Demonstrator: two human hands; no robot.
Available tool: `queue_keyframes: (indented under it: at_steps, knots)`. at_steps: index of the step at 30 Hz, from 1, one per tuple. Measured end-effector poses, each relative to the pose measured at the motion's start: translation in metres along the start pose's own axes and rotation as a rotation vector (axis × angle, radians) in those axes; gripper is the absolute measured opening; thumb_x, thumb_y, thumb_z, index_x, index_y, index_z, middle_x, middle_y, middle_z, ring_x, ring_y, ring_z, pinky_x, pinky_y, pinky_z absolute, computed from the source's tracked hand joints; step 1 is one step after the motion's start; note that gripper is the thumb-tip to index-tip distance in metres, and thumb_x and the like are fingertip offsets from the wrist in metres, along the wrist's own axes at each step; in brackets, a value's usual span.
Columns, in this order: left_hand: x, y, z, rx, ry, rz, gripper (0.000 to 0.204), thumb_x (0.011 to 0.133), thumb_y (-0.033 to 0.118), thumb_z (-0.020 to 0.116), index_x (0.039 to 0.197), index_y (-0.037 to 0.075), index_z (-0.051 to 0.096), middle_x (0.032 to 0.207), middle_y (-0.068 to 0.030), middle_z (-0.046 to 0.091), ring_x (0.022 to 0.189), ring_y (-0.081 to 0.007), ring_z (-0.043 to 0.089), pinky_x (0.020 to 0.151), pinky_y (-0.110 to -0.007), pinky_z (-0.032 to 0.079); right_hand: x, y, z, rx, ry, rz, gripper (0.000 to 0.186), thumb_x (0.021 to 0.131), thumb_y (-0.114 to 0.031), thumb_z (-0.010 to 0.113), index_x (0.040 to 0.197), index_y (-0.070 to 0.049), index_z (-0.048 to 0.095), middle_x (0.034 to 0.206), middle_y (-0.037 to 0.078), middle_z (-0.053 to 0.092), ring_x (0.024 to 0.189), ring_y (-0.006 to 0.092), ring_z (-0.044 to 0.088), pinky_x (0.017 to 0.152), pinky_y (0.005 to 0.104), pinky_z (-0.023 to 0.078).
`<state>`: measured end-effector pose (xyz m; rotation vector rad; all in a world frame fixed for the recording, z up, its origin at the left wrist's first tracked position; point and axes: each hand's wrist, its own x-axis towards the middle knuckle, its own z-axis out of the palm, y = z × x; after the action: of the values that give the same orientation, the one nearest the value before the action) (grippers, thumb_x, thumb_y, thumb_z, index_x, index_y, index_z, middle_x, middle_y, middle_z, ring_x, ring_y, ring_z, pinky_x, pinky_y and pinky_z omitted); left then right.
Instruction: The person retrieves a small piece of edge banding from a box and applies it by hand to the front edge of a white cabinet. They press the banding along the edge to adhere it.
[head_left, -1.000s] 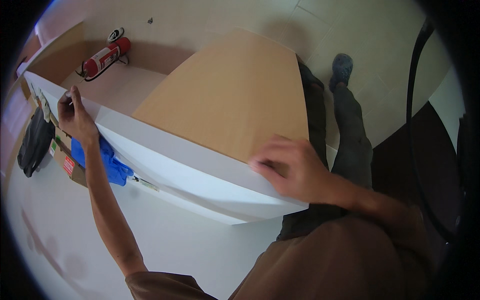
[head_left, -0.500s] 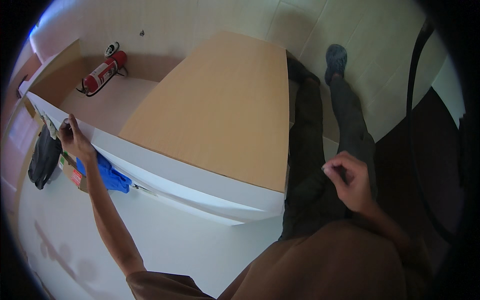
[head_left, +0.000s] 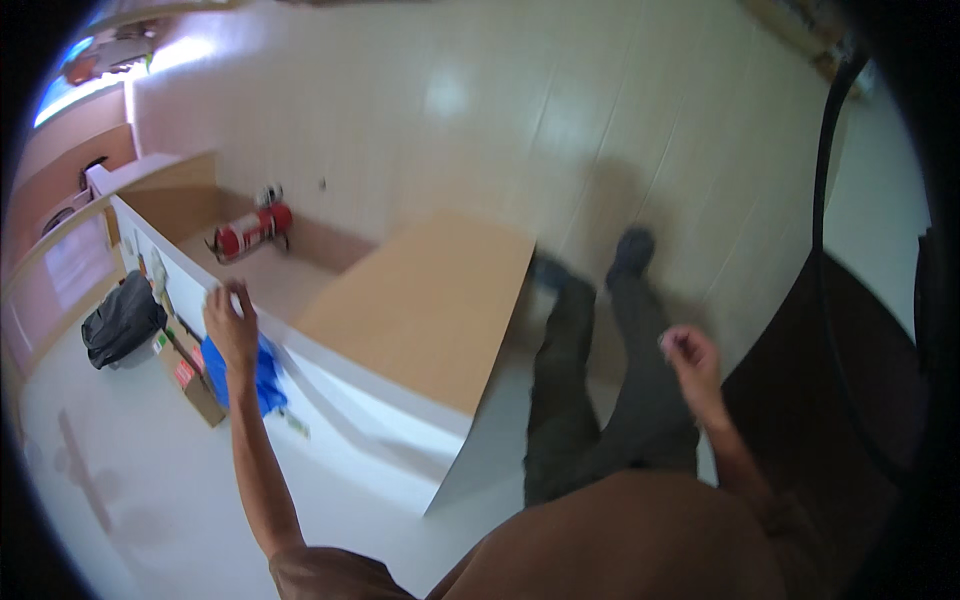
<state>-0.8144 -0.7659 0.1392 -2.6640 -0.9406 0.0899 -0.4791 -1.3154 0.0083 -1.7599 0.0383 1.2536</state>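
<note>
My left hand [head_left: 231, 325] is raised at the top edge of the white panel [head_left: 365, 430] along the counter, its fingers curled. Whether it touches that edge, or pinches anything small, I cannot make out. Behind the panel lies the wood-coloured counter top [head_left: 420, 310], to the right of this hand. My right hand [head_left: 694, 368] is held over my right leg, away from the counter. Its fingers are closed in a pinch, and blur hides what may be between them.
A red fire extinguisher [head_left: 252, 233] is in the recess beyond the panel. Left of the panel are a black bag [head_left: 122, 318], a cardboard box [head_left: 190, 375] and a blue bag [head_left: 258, 380]. A dark brown surface [head_left: 790, 410] lies at right, with a black cable [head_left: 820, 200] above it.
My view and body have shifted, so the counter sits lower and further left, with more floor in sight. My feet have changed place. Both hands remain raised, fingers curled.
</note>
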Motion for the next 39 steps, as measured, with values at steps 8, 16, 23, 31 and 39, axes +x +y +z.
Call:
queue_keyframes:
  at_steps: [8,16,23,31,39]
  knots:
    - [-0.094,0.066,-0.039,-0.291,0.181,-0.683,0.016,0.094,0.013,0.061,0.095,-0.001,0.066,0.094,-0.019,0.065,0.092,-0.0407,0.057,0.087,-0.049,0.043,0.007,-0.08,-0.061,0.044,0.115,-0.238,0.008,0.095,-0.01,0.067,0.094,-0.002,0.068,0.082,-0.003,0.064,0.072,0.0068,0.057,0.068,0.0236,0.047]
    - [-0.032,0.282,-0.053,-1.133,0.225,-0.87,0.02,0.085,0.02,0.075,0.094,0.003,0.07,0.097,-0.01,0.065,0.087,-0.0197,0.061,0.066,-0.031,0.048,0.069,-0.252,-0.003,0.104,-0.191,-0.502,0.009,0.093,-0.007,0.069,0.097,0.0,0.068,0.085,0.004,0.068,0.074,0.0114,0.065,0.067,0.0286,0.056]
    - [0.168,0.318,-0.095,-2.011,-0.181,-0.556,0.02,0.094,0.013,0.07,0.109,0.0,0.07,0.107,-0.0063,0.071,0.098,-0.0136,0.066,0.085,-0.029,0.053,0.148,-0.357,0.101,-0.117,-0.565,-0.588,0.01,0.095,-0.008,0.067,0.099,0.001,0.069,0.09,0.002,0.069,0.077,0.0083,0.063,0.071,0.0247,0.053]
    - [0.334,0.222,-0.105,-1.824,-0.294,-0.403,0.02,0.095,0.017,0.072,0.104,0.0,0.071,0.093,-0.0054,0.073,0.086,-0.0109,0.066,0.078,-0.027,0.052,0.223,-0.507,0.153,-0.21,-0.503,-0.587,0.012,0.094,-0.011,0.069,0.095,0.001,0.069,0.081,0.002,0.07,0.076,0.0072,0.062,0.069,0.0246,0.051]
    - [0.366,0.179,-0.024,-1.486,0.053,-0.918,0.018,0.093,0.015,0.072,0.099,-0.002,0.07,0.088,-0.0084,0.073,0.08,-0.0125,0.066,0.074,-0.027,0.052,0.328,-0.613,0.177,-0.269,-0.555,-0.757,0.02,0.084,-0.016,0.081,0.082,-0.004,0.066,0.073,-0.003,0.062,0.068,0.0045,0.055,0.06,0.0233,0.045]
